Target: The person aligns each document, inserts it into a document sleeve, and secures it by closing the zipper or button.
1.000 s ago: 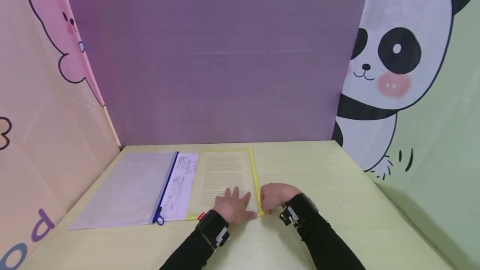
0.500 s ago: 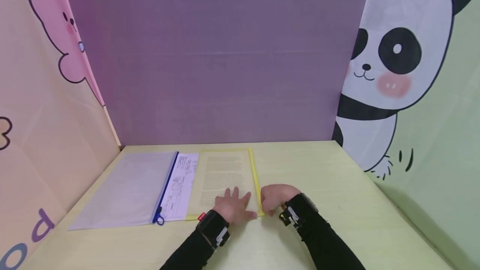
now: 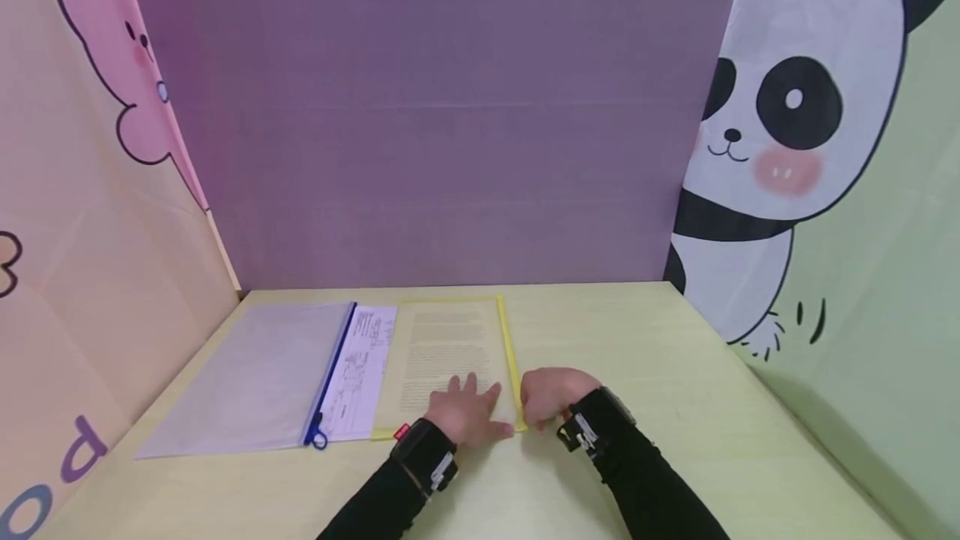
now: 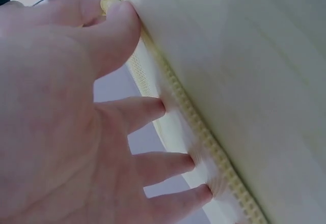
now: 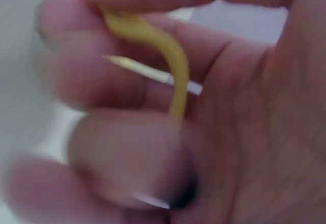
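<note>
A clear zip document bag with yellow edges point(image 3: 508, 340) lies flat on the table, a sheet of printed text point(image 3: 444, 348) showing through it. My left hand point(image 3: 467, 415) rests on its lower right part with the fingers spread. At the bag's lower right corner, my right hand point(image 3: 557, 392) curls its fingers round the yellow zipper pull point(image 5: 175, 56), a bent loop in the right wrist view. Beside the left fingertips, the yellow zipper point(image 4: 196, 119) runs along the bag's edge in the left wrist view. Blur softens the right fingers, so their exact grip is partly hidden.
To the left lies a second clear zip bag point(image 3: 251, 382) with a blue zipper point(image 3: 332, 373) and a blue ring pull point(image 3: 320, 440). A printed sheet point(image 3: 356, 382) shows between the two bags. Printed cloth walls, one with a panda point(image 3: 813, 173), enclose the table.
</note>
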{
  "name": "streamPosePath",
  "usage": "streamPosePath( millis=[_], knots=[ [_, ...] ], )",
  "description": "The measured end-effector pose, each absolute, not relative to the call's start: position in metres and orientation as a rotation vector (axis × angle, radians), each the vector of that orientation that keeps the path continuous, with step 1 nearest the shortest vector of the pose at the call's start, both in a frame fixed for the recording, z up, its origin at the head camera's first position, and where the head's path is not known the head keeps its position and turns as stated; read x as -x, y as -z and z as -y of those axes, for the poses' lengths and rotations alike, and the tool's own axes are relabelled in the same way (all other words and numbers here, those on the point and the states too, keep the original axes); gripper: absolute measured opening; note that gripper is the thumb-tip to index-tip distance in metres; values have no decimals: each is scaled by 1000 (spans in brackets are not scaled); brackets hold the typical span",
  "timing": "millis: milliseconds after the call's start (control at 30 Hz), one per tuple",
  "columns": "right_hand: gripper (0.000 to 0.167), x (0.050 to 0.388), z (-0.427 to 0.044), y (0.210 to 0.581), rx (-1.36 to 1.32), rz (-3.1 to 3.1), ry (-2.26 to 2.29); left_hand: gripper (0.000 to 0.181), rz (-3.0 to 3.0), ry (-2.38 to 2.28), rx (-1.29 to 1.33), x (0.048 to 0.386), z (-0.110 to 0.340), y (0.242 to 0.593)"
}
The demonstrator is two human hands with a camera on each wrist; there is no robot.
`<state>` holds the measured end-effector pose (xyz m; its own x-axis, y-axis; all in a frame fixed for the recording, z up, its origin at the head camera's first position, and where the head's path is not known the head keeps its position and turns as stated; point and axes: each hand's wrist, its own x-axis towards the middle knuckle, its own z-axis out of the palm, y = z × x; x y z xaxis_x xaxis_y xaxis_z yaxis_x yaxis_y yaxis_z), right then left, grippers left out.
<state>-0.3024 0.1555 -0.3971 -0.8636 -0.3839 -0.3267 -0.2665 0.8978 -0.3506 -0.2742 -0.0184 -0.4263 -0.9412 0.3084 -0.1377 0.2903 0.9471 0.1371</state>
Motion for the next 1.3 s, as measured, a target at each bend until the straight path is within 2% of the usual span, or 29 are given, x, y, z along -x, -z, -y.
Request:
streamPosePath(
  millis=[200,367,533,633,767,867,1000,1100,1167,1300],
  knots=[
    [10,309,-153,404,524,-2828,432,88,-2939,-179,-473,274,20,428],
    [13,312,-146,409,559,-2968,373,96,-2944,-222,-483,273,24,426],
    [7,313,-130,408,643,-3023,373,100,-2951,-285,-438,277,34,421],
    [18,315,-118,407,687,-3022,363,99,-2947,-310,-440,280,41,418],
    [36,319,-101,404,707,-2980,368,82,-2915,-379,-501,287,52,413],
    [45,323,-91,405,673,-2941,389,60,-2856,-488,-535,292,58,410],
    [46,325,-81,411,589,-2917,309,34,-2804,-531,-530,301,66,410],
    [51,325,-78,419,528,-2935,181,22,-2837,-456,-503,308,71,411],
    [58,325,-78,425,487,-2944,114,24,-2882,-396,-462,312,76,412],
    [71,321,-83,428,397,-2950,104,42,-2970,-345,-276,314,88,412]
  ],
)
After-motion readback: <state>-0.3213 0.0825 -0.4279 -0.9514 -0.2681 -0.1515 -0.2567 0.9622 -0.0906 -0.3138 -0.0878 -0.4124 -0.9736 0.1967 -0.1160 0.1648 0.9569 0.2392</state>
